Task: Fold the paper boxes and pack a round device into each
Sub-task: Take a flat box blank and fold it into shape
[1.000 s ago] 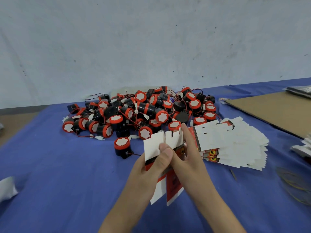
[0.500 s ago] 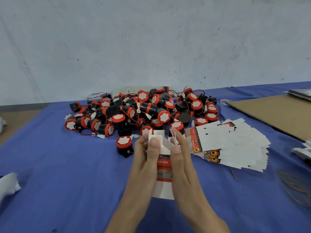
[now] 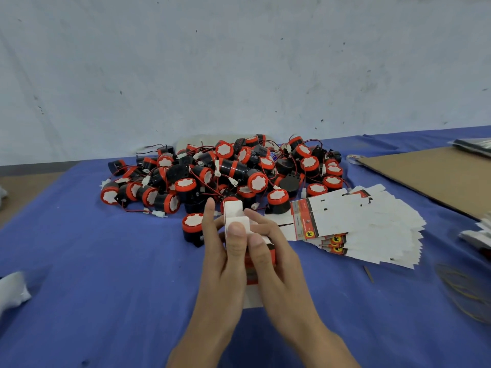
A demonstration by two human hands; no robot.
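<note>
Early days, by the look of it. Gripping one half-folded box [image 3: 233, 209] at centre frame with left hand [image 3: 221, 264] and right hand [image 3: 276, 264], thumbs on the end flap. No packed boxes in sight. Leaves the whole device pile [image 3: 231, 168] above and flat stack [image 3: 366, 224] at right to go.

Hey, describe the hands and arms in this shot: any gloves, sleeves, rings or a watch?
Both are bare. The left hand and right hand wear no gloves and no visible rings. The left forearm and right forearm are uncovered to the picture's bottom edge: no sleeve, watch or wristband in view. The thumbnails look short and unpainted.
</note>
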